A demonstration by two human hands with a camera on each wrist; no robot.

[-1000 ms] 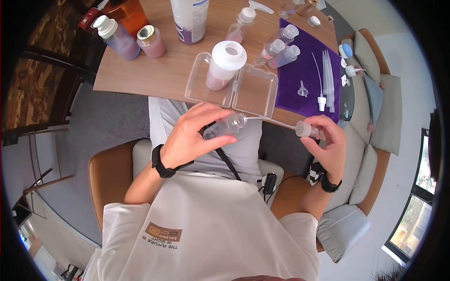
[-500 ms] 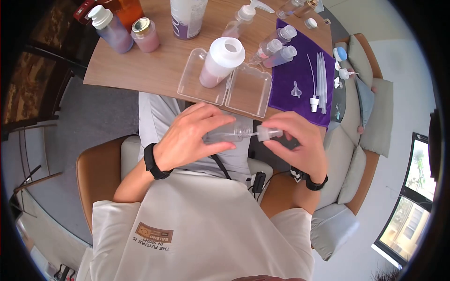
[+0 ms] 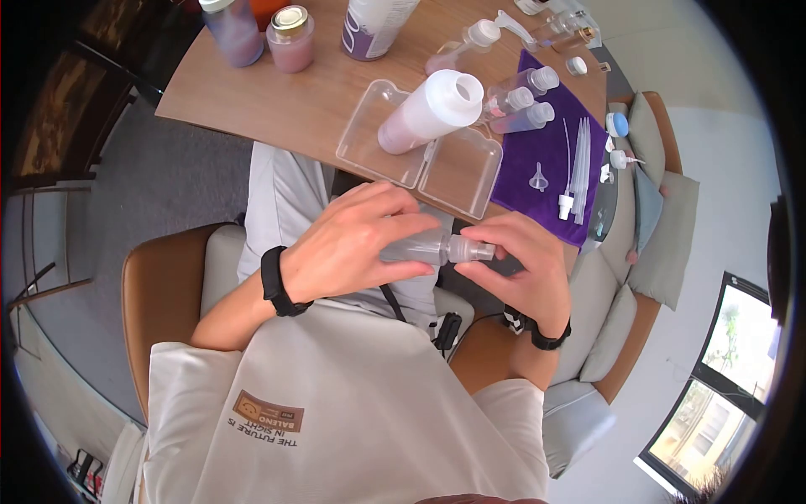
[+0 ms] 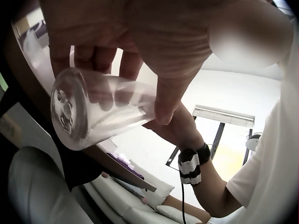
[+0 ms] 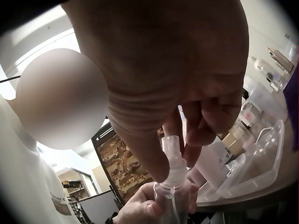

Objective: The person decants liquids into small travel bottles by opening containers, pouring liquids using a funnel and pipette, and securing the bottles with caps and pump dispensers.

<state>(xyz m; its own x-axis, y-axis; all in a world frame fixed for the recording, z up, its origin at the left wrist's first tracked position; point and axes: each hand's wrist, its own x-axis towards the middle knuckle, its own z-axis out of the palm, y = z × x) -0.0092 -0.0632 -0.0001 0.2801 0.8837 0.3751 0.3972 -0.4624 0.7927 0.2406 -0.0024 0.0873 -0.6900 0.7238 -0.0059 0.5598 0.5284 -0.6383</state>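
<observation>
A clear empty-looking bottle [image 3: 417, 246] lies sideways over the lap, its base toward the left. The left hand [image 3: 353, 239] grips its body between thumb and fingers; the left wrist view shows the round base of the bottle [image 4: 105, 107]. At the bottle's neck sits a translucent spray top [image 3: 467, 249], which the right hand [image 3: 525, 269] pinches between thumb and fingers. In the right wrist view the spray top [image 5: 174, 161] meets the neck, with its thin tube inside the bottle. Whether the threads are engaged cannot be told.
On the wooden table [image 3: 252, 105] are an open clear case [image 3: 457, 212], a white bottle [image 3: 432, 111] with pink contents tilted over it, a pink jar [image 3: 291, 50] and several small bottles. A purple cloth [image 3: 516, 181] holds a small funnel [image 3: 538, 177], clear tubes and a white spray top [image 3: 566, 207].
The right hand has moved left to the bottle, bringing the spray top onto its neck and the tube inside. The left hand still grips the bottle.
</observation>
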